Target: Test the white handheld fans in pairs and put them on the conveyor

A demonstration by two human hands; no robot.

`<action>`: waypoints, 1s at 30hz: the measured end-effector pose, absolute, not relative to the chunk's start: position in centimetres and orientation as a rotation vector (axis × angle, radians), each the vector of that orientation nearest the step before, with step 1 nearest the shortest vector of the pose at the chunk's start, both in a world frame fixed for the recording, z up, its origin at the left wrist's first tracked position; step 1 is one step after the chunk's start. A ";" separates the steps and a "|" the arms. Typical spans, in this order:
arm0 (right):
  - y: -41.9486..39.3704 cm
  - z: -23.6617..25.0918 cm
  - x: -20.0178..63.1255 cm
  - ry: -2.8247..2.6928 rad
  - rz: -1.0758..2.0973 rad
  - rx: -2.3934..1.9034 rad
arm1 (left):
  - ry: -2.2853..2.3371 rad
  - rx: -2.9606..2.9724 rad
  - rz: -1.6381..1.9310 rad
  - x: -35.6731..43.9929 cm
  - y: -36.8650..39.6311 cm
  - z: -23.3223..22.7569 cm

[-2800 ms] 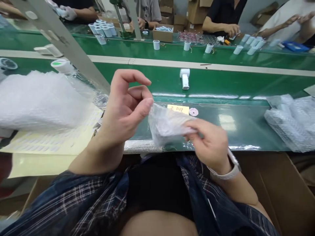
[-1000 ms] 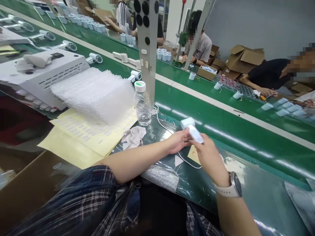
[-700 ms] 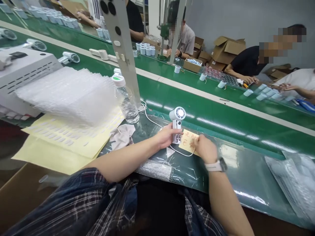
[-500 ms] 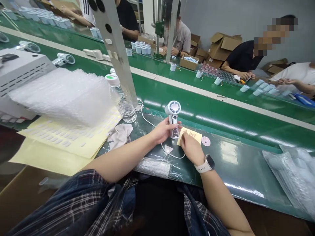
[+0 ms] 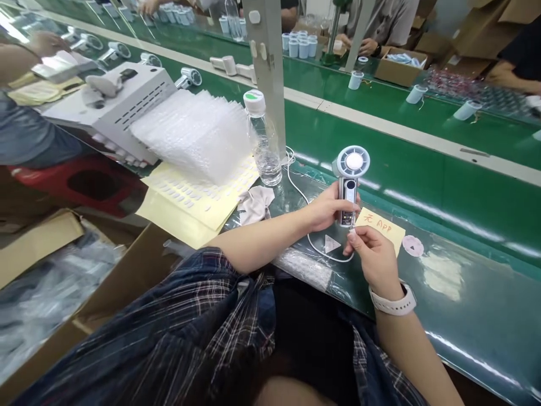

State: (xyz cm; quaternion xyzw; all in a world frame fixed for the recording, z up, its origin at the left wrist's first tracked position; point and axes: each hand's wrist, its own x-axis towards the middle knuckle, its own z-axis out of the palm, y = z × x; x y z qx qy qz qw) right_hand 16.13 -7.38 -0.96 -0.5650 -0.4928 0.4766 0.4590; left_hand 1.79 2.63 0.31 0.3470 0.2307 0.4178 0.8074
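My left hand (image 5: pixel 329 207) is closed around the handle of a light-blue handheld fan (image 5: pixel 353 162), held upright with its round head at the top. Its handle front shows a dark, partly see-through panel. Thumb and fingers of my right hand (image 5: pixel 376 256) pinch the end of a white cable (image 5: pixel 315 245) just under the fan's base. Whether the plug sits in the fan or only touches it, I cannot tell. Behind my right hand lies a yellow note (image 5: pixel 380 224) with red handwriting, and beside it a round pink sticker (image 5: pixel 413 246).
A water bottle (image 5: pixel 267 149) stands by a metal post (image 5: pixel 270 73). Left of it are clear plastic sleeves (image 5: pixel 198 135) on yellow sticker sheets (image 5: pixel 177 217), a crumpled cloth (image 5: pixel 256 204) and a white machine (image 5: pixel 122 107). Beyond runs a green conveyor (image 5: pixel 406 124) with blue cups; people work across it.
The view has swung left and closer. My right hand has come up to the fan's base with the cable end; my left hand keeps its hold on the fan.
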 end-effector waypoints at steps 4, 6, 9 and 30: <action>-7.6 -0.9 15.9 -1.213 1.173 -1.388 | 0.464 0.738 0.881 1.6 2.5 0.7; -7.7 -1.0 15.8 -1.184 1.152 -1.389 | 0.479 0.763 0.889 1.6 2.3 0.8; -8.0 -1.3 15.4 -1.121 1.114 -1.388 | 0.512 0.814 0.955 1.8 2.1 0.6; -8.3 -2.5 15.7 -1.402 0.790 -1.276 | 0.419 0.651 0.966 1.9 1.8 0.5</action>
